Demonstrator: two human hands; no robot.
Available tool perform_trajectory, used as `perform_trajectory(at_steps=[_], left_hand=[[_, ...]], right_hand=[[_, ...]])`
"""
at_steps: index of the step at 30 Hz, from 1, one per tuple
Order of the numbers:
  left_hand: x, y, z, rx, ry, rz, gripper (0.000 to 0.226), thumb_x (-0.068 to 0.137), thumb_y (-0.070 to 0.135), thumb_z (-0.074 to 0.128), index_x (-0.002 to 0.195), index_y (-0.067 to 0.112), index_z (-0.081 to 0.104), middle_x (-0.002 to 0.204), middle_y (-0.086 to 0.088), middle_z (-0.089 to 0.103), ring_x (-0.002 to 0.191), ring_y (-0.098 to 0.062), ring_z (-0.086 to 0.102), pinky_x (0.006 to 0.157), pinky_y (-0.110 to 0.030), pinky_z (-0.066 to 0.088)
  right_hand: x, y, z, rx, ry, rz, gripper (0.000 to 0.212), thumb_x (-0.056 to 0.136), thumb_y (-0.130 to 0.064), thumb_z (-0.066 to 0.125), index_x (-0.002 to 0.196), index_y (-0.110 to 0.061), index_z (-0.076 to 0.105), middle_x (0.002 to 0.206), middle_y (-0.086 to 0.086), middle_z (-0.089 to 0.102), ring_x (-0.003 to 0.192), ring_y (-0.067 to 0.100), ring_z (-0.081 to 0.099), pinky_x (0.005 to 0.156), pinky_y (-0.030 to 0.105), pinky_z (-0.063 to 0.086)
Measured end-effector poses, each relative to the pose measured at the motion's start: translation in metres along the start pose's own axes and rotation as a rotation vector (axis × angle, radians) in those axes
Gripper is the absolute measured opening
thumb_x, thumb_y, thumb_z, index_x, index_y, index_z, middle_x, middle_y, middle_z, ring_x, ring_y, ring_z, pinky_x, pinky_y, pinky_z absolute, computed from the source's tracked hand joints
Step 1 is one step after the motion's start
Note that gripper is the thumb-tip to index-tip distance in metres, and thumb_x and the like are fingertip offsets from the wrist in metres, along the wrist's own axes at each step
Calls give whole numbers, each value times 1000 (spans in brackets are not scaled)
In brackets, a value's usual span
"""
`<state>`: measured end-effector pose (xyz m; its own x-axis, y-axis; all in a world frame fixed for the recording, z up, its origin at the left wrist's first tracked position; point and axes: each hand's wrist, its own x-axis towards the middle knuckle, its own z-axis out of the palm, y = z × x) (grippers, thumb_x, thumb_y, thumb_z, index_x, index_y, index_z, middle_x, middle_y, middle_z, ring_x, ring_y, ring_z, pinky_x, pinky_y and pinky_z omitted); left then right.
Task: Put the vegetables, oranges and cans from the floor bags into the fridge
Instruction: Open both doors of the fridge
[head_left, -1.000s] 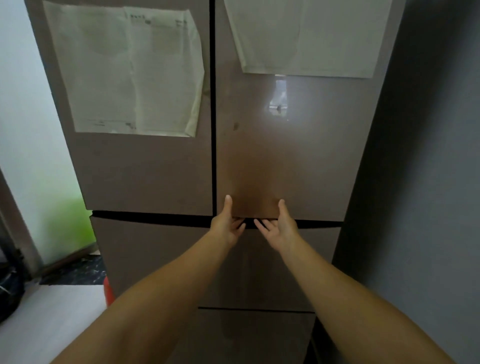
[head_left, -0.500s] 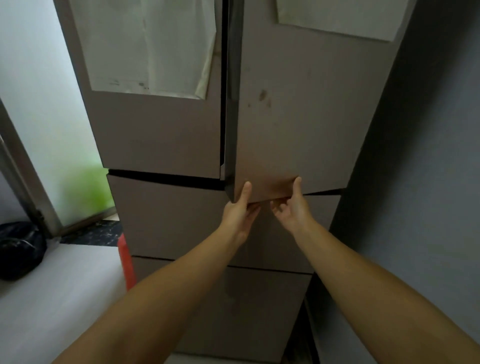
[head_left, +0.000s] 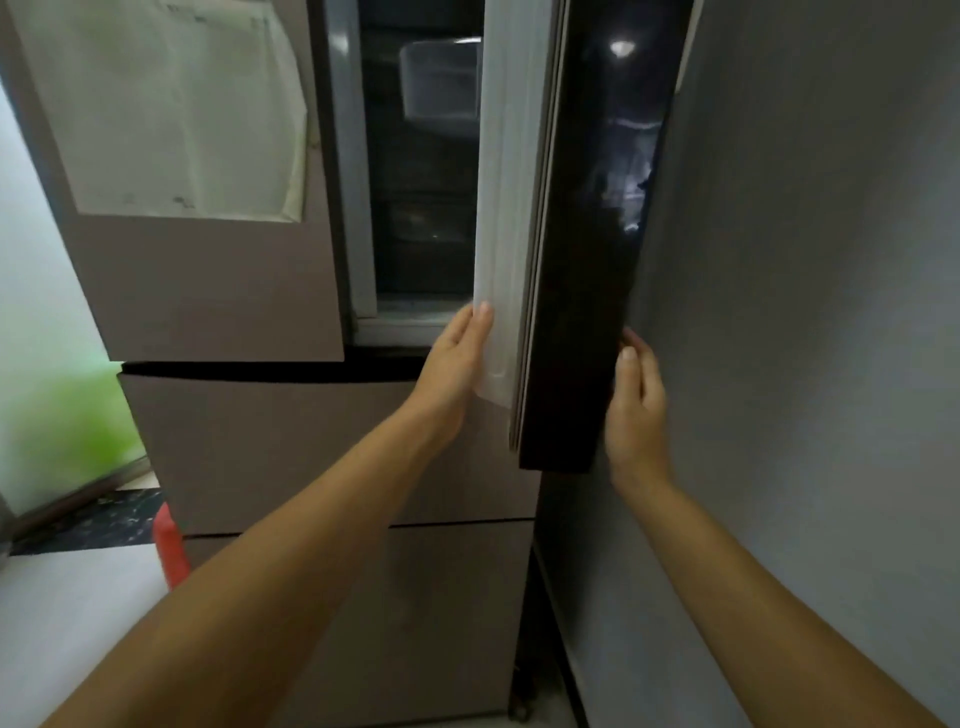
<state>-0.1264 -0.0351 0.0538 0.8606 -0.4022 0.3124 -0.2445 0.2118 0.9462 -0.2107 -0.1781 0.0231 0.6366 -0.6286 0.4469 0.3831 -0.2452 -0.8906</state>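
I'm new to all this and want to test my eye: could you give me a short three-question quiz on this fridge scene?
1. True or false: the upper right fridge door is open.
2. Which hand touches that door's white inner edge? A) left hand B) right hand
3. Fill in: sheets of ____ hang on the closed upper left door.

Key: 1 true. 2 A; the right hand is at the door's outer face. 3 paper.
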Motion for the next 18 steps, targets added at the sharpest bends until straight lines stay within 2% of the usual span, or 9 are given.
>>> perform_trajectory(at_steps=[2,4,6,8,9,12,15,18], left_hand=[[5,15,33,61,-15,80,19,99,33,43,108,22,55,100,4,61,91,-7,60,81,-28,51],[10,16,59,104,-49,152,11,98,30,46,100,26,56,92,3,61,86,-9,61,77,-31,54],[16,13,79,163,-132,195,16,97,29,48,108,22,56,98,4,62,94,-12,62,80,-30,54],[25,10,98,255,-183,239,25,97,27,49,120,18,54,107,5,61,100,-11,60,80,-24,52],[30,8,108,296,-201,260,29,97,27,49,123,17,54,110,3,62,101,-12,60,80,-24,53],[41,0,135,375,-225,324,30,96,28,51,123,15,57,111,-3,67,99,-17,63,87,-36,55],[50,-12,157,404,-248,390,32,97,27,49,126,16,56,118,-3,64,105,-17,61,92,-38,52],[61,-19,173,462,-266,451,34,97,27,49,128,15,54,121,-5,60,107,-19,59,93,-34,51]], right_hand=[[-1,-13,-19,-80,4,-147,45,102,-32,34,146,-26,28,145,-12,36,134,3,34,110,21,32],[1,-16,-36,-250,-2,-280,57,100,-30,40,148,-33,11,153,-16,18,141,0,18,113,15,20],[8,-9,-54,-476,19,-350,64,99,-26,44,146,-37,1,159,-9,4,142,0,6,105,3,11],[17,-1,-69,-627,42,-358,64,99,-25,43,145,-35,-1,161,-1,-4,138,-3,2,96,-7,9],[23,3,-75,-663,49,-363,62,100,-23,41,147,-31,0,161,1,-4,136,-4,3,94,-10,8],[38,9,-90,-676,95,-367,55,101,-9,35,150,-11,11,160,6,7,137,-1,10,93,-12,9],[49,11,-98,-675,107,-377,55,100,-6,36,150,-9,12,158,1,9,137,-4,10,95,-11,11],[60,16,-105,-728,119,-365,61,98,0,39,150,-9,10,159,1,6,130,-12,9,87,-14,15]])
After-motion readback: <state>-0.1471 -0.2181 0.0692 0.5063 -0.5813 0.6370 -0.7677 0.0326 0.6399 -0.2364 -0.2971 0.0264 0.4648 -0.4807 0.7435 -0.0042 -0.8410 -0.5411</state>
